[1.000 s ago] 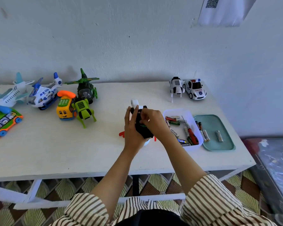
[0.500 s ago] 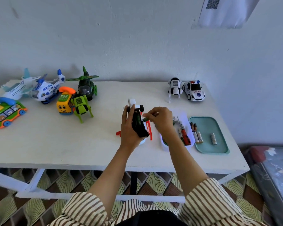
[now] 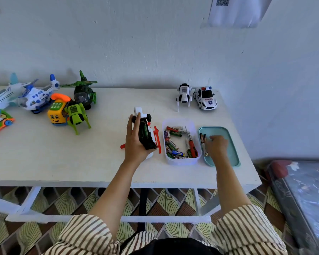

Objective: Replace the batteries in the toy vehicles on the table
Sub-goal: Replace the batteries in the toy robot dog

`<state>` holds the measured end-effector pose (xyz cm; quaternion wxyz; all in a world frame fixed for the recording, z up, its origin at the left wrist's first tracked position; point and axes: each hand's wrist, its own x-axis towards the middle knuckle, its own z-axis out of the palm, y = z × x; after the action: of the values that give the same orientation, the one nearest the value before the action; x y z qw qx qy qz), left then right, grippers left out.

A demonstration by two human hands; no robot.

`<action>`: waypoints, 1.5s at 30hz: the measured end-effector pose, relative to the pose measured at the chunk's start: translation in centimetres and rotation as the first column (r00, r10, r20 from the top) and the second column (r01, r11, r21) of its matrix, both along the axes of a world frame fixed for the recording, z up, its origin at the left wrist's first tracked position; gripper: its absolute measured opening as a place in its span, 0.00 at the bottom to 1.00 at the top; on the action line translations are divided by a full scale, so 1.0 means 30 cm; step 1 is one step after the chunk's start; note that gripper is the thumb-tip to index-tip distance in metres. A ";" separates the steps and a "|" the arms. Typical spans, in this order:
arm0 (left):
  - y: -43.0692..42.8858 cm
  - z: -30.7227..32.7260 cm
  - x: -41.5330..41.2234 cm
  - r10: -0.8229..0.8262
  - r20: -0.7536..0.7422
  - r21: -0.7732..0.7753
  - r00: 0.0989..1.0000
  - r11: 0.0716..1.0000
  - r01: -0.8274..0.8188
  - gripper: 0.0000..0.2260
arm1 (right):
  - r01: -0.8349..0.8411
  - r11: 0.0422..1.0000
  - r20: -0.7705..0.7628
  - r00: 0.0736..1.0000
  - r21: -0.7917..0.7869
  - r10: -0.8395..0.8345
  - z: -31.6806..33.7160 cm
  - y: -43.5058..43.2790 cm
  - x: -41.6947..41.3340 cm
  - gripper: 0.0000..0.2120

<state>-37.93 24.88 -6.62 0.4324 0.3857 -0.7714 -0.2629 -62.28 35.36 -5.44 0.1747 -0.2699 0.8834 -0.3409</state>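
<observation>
Grips the upturned toy (image 3: 146, 133) in left hand (image 3: 135, 144), above the table (image 3: 81, 162) centre. Holds right hand (image 3: 217, 146) in the tray (image 3: 231, 137) at right, fingers down at the batteries (image 3: 203, 139); cannot tell whether pinching one.

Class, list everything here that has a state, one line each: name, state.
left hand, grips the toy helicopter
toy helicopter, underside showing, battery bay open
right hand, fingers down in the teal tray, grip unclear
white tub, open, holding batteries
police car, upright on wheels
</observation>
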 end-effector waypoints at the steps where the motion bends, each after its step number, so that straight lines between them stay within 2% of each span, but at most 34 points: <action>1: -0.001 0.000 0.001 0.001 0.007 0.000 1.000 1.000 -0.001 0.51 | -0.050 0.998 -0.029 0.998 0.023 0.050 -0.010 -0.004 -0.004 0.09; 3: -0.001 0.002 0.000 -0.007 0.029 0.009 1.000 1.000 0.007 0.51 | -0.127 0.991 -0.107 0.987 -0.045 0.122 -0.007 -0.006 0.015 0.09; 5: 0.003 0.008 -0.002 -0.011 0.059 0.019 0.998 1.000 0.010 0.52 | -0.248 0.949 -0.227 0.952 -0.192 0.203 0.018 -0.019 0.055 0.11; 7: 0.002 0.008 -0.005 -0.012 0.083 0.019 0.996 1.000 0.011 0.53 | -0.433 0.853 -0.349 0.879 -0.293 0.326 0.056 -0.055 0.107 0.08; 9: -0.001 0.006 -0.009 -0.016 0.100 0.028 0.995 1.000 0.013 0.53 | -0.597 0.741 -0.355 0.794 -0.308 0.493 0.108 -0.098 0.172 0.05; 11: -0.004 0.004 -0.012 -0.006 0.124 0.027 0.992 1.000 0.003 0.52 | -0.742 0.632 -0.331 0.668 -0.225 0.666 0.158 -0.141 0.245 0.05; 13: -0.008 0.001 -0.013 0.001 0.143 0.028 0.990 1.000 -0.005 0.52 | -0.836 0.545 -0.312 0.536 -0.064 0.785 0.190 -0.186 0.304 0.07; 16: -0.018 -0.007 -0.009 0.002 0.139 0.061 0.990 0.998 -0.010 0.52 | -0.848 0.482 -0.280 0.418 0.220 0.864 0.209 -0.243 0.349 0.09; 19: -0.024 -0.014 -0.012 -0.009 0.119 0.067 0.993 0.998 0.001 0.53 | -0.820 0.467 -0.273 0.391 0.330 0.879 0.202 -0.274 0.361 0.09; 23: -0.018 -0.001 -0.018 0.006 0.128 0.057 0.992 0.998 -0.013 0.53 | -0.807 0.468 -0.303 0.373 0.362 0.877 0.211 -0.296 0.361 0.08; 27: -0.014 0.009 -0.014 -0.007 0.129 0.059 0.992 0.998 0.000 0.53 | -0.829 0.421 -0.257 0.345 0.367 0.903 0.210 -0.313 0.360 0.08; 34: -0.014 0.018 -0.018 -0.006 0.151 0.023 0.988 1.000 0.003 0.55 | -0.845 0.435 -0.212 0.385 0.310 0.898 0.200 -0.318 0.372 0.12; 38: -0.009 0.027 -0.009 -0.018 0.147 0.032 0.989 0.999 0.013 0.54 | -0.893 0.429 -0.103 0.418 0.134 0.902 0.213 -0.289 0.361 0.09; 41: -0.010 0.023 -0.007 -0.032 0.152 0.022 0.988 0.999 0.029 0.54 | -0.819 0.564 -0.109 0.574 -0.107 0.812 0.210 -0.258 0.346 0.12; 43: -0.014 0.016 -0.010 -0.048 0.141 0.021 0.989 0.999 0.045 0.53 | -0.728 0.642 -0.161 0.682 -0.241 0.713 0.197 -0.233 0.317 0.10; 45: -0.017 0.017 -0.012 -0.067 0.126 0.021 0.990 0.998 0.065 0.53 | -0.612 0.721 -0.143 0.786 -0.326 0.602 0.185 -0.207 0.264 0.08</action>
<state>-38.29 24.37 -6.11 0.3704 0.3795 -0.8075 -0.2584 -54.35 29.16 0.12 0.2131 -0.5754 0.6717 -0.4151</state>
